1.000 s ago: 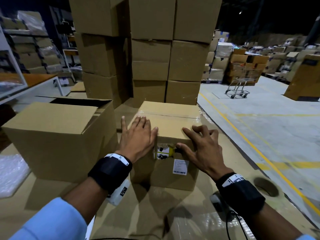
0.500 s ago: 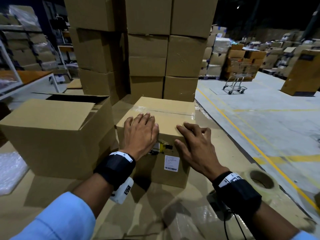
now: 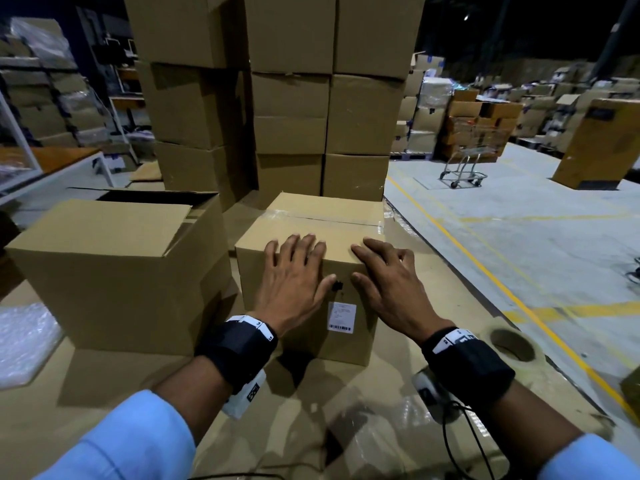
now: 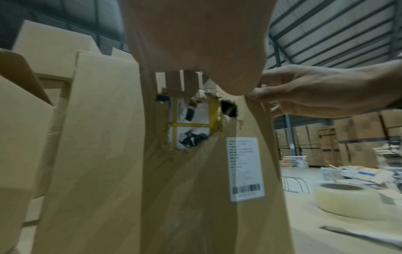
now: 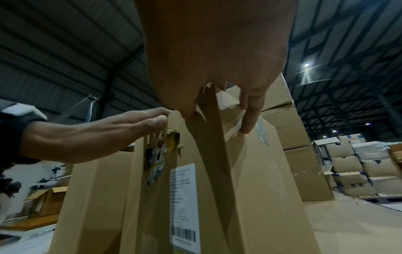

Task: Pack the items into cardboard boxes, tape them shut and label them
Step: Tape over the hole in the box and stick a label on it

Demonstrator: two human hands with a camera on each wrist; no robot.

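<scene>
Open box (image 3: pixel 114 271): left of the sealed one, flaps up.
Left hand (image 3: pixel 294 278): flat, fingers straight, pressing the taped box (image 3: pixel 311 223) top.
Taped box: centre of table, torn hole (image 4: pixel 191 123) above label (image 3: pixel 341 317).
Right hand (image 3: pixel 391 282): flat on the same top edge.
Tape roll (image 3: pixel 512 348): right, by wrist.
Stacked boxes (image 3: pixel 291 98): behind.

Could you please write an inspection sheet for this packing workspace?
Surface: cardboard-covered table.
Job's things: taped box with torn hole above barcode label; open box at its left; tape roll.
Clutter: bubble wrap.
Grippers: left hand and right hand rest flat over the taped box's near top edge.
Cables: black cable under right wrist.
Surroundings: stacked boxes, trolley, yellow-lined floor.
</scene>
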